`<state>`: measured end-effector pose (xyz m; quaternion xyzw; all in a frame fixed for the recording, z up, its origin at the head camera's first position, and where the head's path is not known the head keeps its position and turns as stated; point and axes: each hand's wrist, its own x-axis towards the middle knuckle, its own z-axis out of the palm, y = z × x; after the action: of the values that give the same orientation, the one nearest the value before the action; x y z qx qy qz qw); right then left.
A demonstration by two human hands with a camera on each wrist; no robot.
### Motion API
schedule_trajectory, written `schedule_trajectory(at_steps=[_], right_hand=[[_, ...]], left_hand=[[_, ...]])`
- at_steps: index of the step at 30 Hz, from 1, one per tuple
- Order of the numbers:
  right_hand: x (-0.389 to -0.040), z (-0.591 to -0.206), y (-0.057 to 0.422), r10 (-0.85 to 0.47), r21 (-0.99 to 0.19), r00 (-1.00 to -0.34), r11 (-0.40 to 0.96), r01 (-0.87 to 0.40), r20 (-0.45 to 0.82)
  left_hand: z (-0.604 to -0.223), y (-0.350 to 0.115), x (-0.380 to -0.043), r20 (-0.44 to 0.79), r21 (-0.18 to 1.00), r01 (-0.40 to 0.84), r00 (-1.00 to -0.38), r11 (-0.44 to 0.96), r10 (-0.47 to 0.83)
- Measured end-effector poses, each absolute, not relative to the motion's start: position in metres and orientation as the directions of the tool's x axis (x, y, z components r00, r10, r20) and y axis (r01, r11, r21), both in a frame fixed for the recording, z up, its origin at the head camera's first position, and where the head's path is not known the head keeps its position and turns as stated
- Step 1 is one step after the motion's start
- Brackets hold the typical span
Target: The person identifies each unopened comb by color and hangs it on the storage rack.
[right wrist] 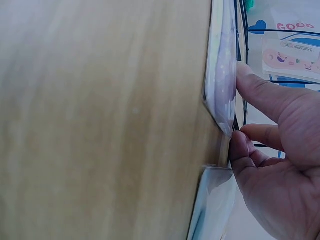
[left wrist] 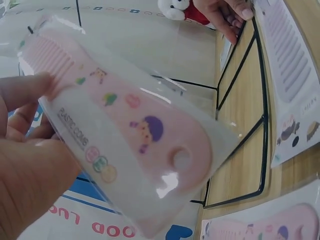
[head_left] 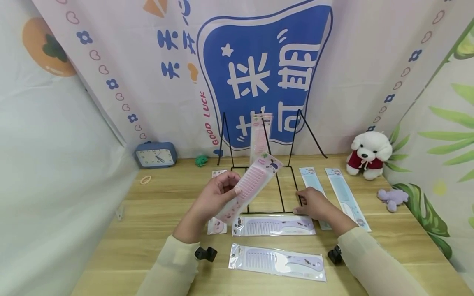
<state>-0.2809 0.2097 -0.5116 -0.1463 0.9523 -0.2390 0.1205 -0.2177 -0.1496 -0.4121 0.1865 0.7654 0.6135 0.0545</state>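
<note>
My left hand (head_left: 218, 191) pinches a pink comb (head_left: 252, 181) in clear packaging between thumb and fingers, tilted above the table. In the left wrist view its handle (left wrist: 165, 135), with a round hole, points away from the fingers. My right hand (head_left: 314, 203) grips the front right corner of a black wire rack (head_left: 266, 212), its fingers curled at the wire. Another packaged pink comb (head_left: 259, 137) stands upright at the back of the rack. Just in front of the rack lies a packaged purple comb (head_left: 274, 226), close to the right thumb in the right wrist view.
A second purple comb (head_left: 255, 260) lies nearer the front. Two blue packaged combs (head_left: 345, 191) are on the right, and a pink one (head_left: 218, 227) lies partly under the left hand. Around them are a clock (head_left: 156, 156), a white plush dog (head_left: 371, 148) and a purple toy (head_left: 392, 198).
</note>
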Motion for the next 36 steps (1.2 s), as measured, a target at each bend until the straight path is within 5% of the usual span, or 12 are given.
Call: schedule_trajectory(at_steps=[11,26,36], right_hand=[[-0.28,-0.513,0.21,-0.333,-0.493,-0.93,0.842,-0.218,-0.157],[-0.28,-0.512,0.209,-0.337,-0.486,-0.928,0.845,-0.222,-0.161],[-0.281,-0.512,0.21,-0.333,-0.48,-0.931,0.848,-0.224,-0.153]], left_hand=[[-0.413,-0.118,-0.225,0.225,0.845,0.212,-0.974,0.491,0.033],[-0.411,-0.085,-0.284,0.216,0.89,0.132,-0.965,0.436,-0.149],[-0.417,-0.08,-0.307,0.185,0.905,0.12,-0.975,0.407,-0.126]])
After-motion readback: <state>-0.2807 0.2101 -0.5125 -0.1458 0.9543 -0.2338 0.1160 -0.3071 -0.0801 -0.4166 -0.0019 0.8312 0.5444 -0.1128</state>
